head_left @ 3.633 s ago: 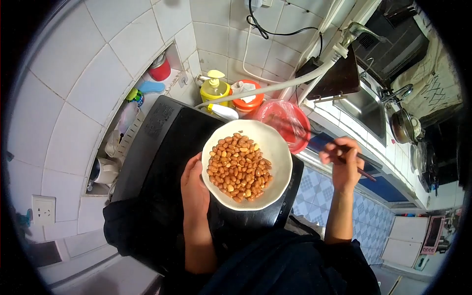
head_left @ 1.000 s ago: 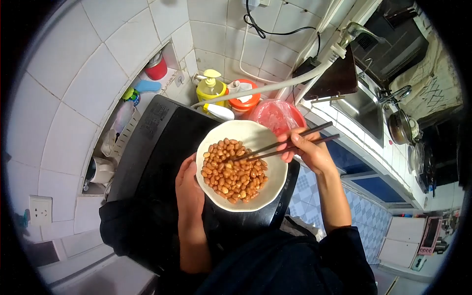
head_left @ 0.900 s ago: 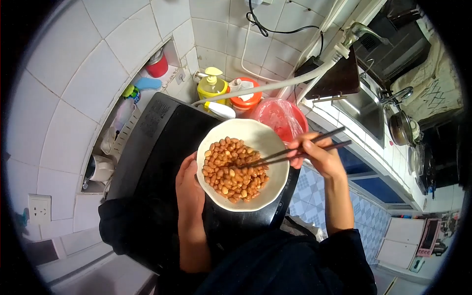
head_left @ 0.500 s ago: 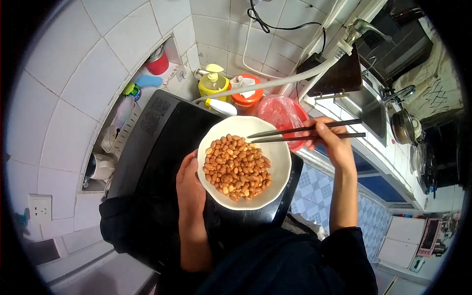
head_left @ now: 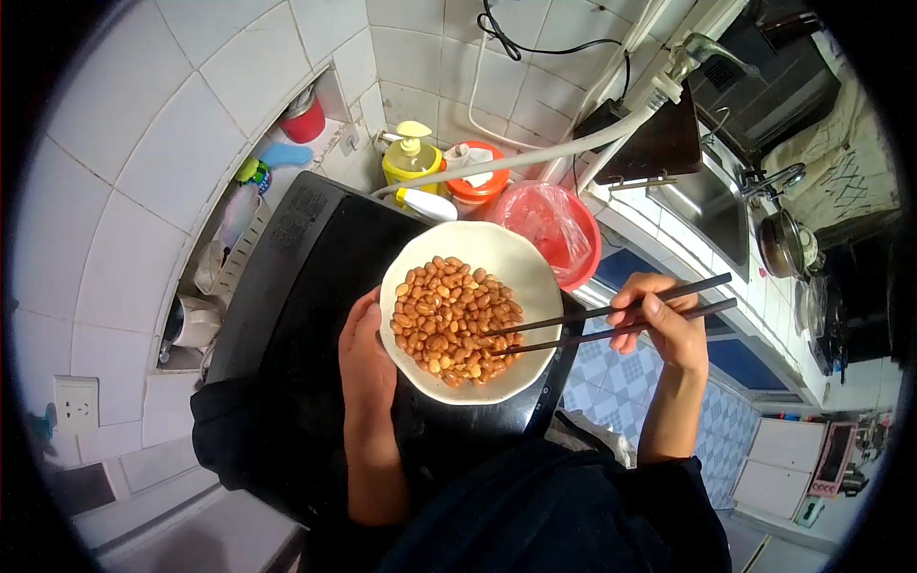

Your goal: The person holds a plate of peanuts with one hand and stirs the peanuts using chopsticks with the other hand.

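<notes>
A white bowl (head_left: pixel 420 246) with a wavy rim holds a heap of reddish-brown peanuts (head_left: pixel 449 320), a few of them paler. My left hand (head_left: pixel 368 349) grips the bowl at its left side, the fingers hidden beneath it. In my right hand (head_left: pixel 666 320) are two dark chopsticks (head_left: pixel 611 323), held to the right of the bowl. Their tips reach over the rim and touch the peanuts at the right of the heap. The two sticks lie slightly apart.
Below the bowl is a black-topped appliance (head_left: pixel 334 277). Behind it stand a yellow pump bottle (head_left: pixel 413 158), a white bottle (head_left: pixel 427 203), an orange-lidded tub (head_left: pixel 478 177) and a red basin (head_left: pixel 583 239) with plastic film. A grey hose (head_left: pixel 535 158) crosses above them. A sink (head_left: pixel 702 210) lies right.
My right hand has moved down and to the right. The chopstick tips have gone from the bowl's upper inner wall down into the peanuts. The bowl has barely shifted.
</notes>
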Available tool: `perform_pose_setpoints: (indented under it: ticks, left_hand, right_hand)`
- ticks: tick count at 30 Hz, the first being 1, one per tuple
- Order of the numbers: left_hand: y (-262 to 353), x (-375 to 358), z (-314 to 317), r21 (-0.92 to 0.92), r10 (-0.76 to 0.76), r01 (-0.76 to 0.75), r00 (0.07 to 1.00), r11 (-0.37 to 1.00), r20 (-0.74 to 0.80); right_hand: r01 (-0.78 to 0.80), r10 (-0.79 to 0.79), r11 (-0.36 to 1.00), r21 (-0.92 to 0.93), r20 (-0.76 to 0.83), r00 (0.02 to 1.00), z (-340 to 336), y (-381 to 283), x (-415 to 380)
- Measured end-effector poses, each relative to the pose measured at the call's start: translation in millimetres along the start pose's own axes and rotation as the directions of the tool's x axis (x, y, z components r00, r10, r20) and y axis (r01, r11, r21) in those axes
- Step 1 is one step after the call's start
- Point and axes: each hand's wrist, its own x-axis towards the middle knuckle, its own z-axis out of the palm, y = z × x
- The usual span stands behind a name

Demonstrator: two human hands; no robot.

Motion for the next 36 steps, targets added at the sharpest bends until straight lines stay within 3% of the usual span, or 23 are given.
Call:
perform_pose_setpoints:
  ticks: [17,22,25,27,28,29,30,31,33,36]
  left_hand:
    - [-2,2,-3,-0.029,-0.006,0.006,1.0,1.0,0.002]
    - [-1,1,-2,-0.015,0.014,-0.014,1.0,1.0,0.012]
    - [-3,3,-4,-0.025,0.008,-0.007,1.0,1.0,0.022]
    - [-3,2,-4,-0.019,0.009,-0.009,1.0,1.0,0.011]
    - [-2,2,-3,-0.012,0.009,-0.009,1.0,1.0,0.004]
    - [-2,2,-2,-0.013,0.009,-0.009,1.0,1.0,0.008]
    - [-1,1,-1,0.001,0.006,-0.006,1.0,1.0,0.001]
    - [-1,1,-1,0.014,0.004,-0.004,1.0,1.0,-0.006]
    - [-2,2,-2,0.012,0.012,-0.012,1.0,1.0,0.001]
    - [0,1,-1,0.017,0.007,-0.007,1.0,1.0,-0.009]
  right_hand:
    - [-0.008,0.007,1.0,-0.028,-0.032,0.999,1,8,2]
    - [0.134,-0.133,0.991,0.011,-0.09,0.987,-8,3,-2]
    - [0.353,-0.296,0.898,0.262,-0.234,0.926,-34,8,-4]
    - [0.51,-0.253,0.669,0.54,-0.48,0.84,-42,17,2]
    - [0.483,-0.347,0.695,0.533,-0.341,0.874,-61,31,5]
    - [0.483,-0.17,0.722,0.496,-0.549,0.818,-77,54,9]
    - [0.288,-0.114,0.929,0.234,-0.558,0.822,-91,83,20]
    - [0.039,-0.064,0.998,-0.054,-0.583,0.81,-101,105,29]
    - [-0.04,-0.042,0.991,-0.13,-0.57,0.821,-87,116,35]
    - [0.101,-0.137,0.99,-0.094,-0.577,0.805,-76,95,32]
